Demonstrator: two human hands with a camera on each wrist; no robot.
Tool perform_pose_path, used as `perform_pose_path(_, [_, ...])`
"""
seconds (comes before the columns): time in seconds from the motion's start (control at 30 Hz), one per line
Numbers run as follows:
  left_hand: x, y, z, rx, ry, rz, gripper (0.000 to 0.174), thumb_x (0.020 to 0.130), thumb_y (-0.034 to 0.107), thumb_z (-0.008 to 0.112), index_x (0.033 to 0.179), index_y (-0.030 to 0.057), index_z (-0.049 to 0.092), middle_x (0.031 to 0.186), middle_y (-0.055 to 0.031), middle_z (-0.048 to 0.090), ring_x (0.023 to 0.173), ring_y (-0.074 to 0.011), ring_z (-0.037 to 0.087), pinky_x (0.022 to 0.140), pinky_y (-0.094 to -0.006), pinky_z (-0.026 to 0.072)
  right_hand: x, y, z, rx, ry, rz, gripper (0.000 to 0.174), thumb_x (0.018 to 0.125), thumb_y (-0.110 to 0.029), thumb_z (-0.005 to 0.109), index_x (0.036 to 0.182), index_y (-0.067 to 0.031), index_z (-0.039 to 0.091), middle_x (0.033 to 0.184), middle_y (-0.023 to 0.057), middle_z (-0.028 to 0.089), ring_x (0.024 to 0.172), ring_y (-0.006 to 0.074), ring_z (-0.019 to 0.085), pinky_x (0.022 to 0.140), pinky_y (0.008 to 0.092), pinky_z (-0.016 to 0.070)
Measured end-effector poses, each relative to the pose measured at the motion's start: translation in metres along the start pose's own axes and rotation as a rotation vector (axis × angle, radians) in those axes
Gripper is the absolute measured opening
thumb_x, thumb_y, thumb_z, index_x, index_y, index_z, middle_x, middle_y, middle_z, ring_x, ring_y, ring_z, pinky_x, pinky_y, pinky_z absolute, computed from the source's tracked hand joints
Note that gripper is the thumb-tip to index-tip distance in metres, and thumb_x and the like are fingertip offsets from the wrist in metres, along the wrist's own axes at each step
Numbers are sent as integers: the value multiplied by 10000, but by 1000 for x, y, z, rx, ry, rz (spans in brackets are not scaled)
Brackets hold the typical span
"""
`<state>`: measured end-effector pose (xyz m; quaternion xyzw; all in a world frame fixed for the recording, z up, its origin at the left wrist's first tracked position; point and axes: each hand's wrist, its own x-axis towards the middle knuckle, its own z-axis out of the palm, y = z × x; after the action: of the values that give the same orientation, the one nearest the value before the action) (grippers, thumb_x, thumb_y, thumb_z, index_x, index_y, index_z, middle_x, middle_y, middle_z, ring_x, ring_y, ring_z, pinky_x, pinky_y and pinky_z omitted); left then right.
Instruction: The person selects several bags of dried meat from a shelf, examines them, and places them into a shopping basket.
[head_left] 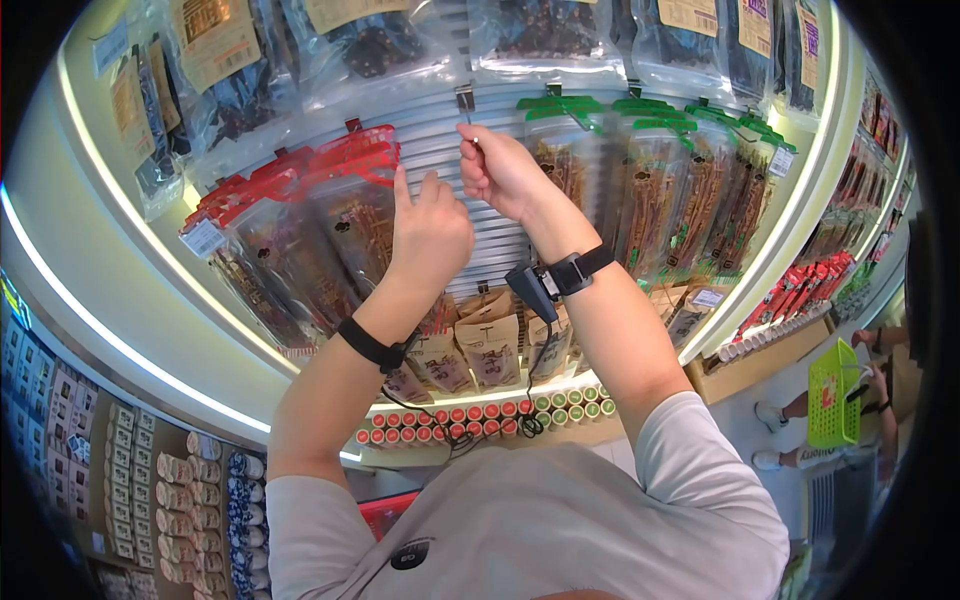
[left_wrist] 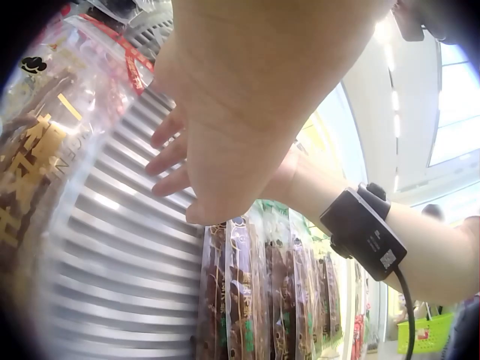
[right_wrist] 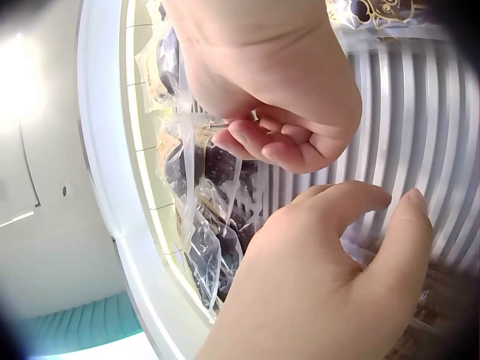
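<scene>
My right hand (head_left: 505, 175) is raised at the slatted display wall, fingers curled, pinching the end of a thin metal display hook (right_wrist: 217, 126). That hook runs up to a black clip (head_left: 465, 97) on the wall. Lower and to the left, my left hand (head_left: 430, 235) has its index finger stretched out and its thumb apart from it in the right wrist view. It holds nothing, and its index fingertip is right by the red handles (head_left: 365, 150) of hanging food bags. Bags with green handles (head_left: 655, 122) hang to the right of my right hand.
Large clear packs of dark food (head_left: 545, 35) hang above. Below are small paper packs (head_left: 490, 350) and rows of cups with red and green lids (head_left: 480, 412). Lit shelf frames edge both sides. At right, a person carries a green basket (head_left: 832, 395).
</scene>
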<state>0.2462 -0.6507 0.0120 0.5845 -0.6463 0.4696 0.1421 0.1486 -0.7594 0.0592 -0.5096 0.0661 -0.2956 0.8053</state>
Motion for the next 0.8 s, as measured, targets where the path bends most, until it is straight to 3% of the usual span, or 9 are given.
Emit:
perform_pose_path(0.23, [-3, 6, -3, -22, -15, 3, 219, 625, 217, 698, 722, 25, 654, 880, -114, 600, 1078, -286, 528, 1020, -573, 270, 2, -14, 2, 137, -34, 81, 292, 903, -289, 506, 664, -147, 419, 488, -36, 363, 435, 98, 298, 487, 263, 296])
perform_pose_path(0.3, [-1, 6, -5, -104, 128, 33, 125, 631, 118, 580, 614, 8, 637, 740, -144, 579, 960, -315, 560, 969, -589, 320, -1, -22, 6, 139, -44, 69, 292, 908, -286, 494, 659, -159, 407, 477, -47, 347, 426, 92, 285, 488, 262, 290])
perform_pose_path(0.43, [-1, 7, -2, -91, 139, 47, 124, 630, 118, 580, 613, 9, 637, 737, -142, 578, 956, -317, 558, 968, -588, 321, -1, -27, 13, 137, -9, 83, 288, 908, -278, 491, 658, -163, 406, 477, -48, 346, 424, 89, 285, 485, 259, 288])
perform_pose_path(0.5, [-3, 9, -2, -49, -28, 22, 240, 623, 239, 711, 734, 29, 673, 885, -120, 599, 1084, -284, 511, 1019, -572, 273, 1, -26, 16, 136, -10, 79, 287, 909, -276, 491, 658, -164, 405, 476, -49, 343, 424, 88, 285, 484, 257, 286])
perform_pose_path(0.8, [-7, 15, -7, -102, -66, 16, 250, 641, 263, 710, 737, 35, 675, 873, -107, 586, 1065, -282, 506, 1024, -567, 269, 1, -26, 24, 115, 33, 153, 354, 905, -268, 514, 582, -194, 390, 422, -70, 304, 370, 65, 252, 414, 232, 244])
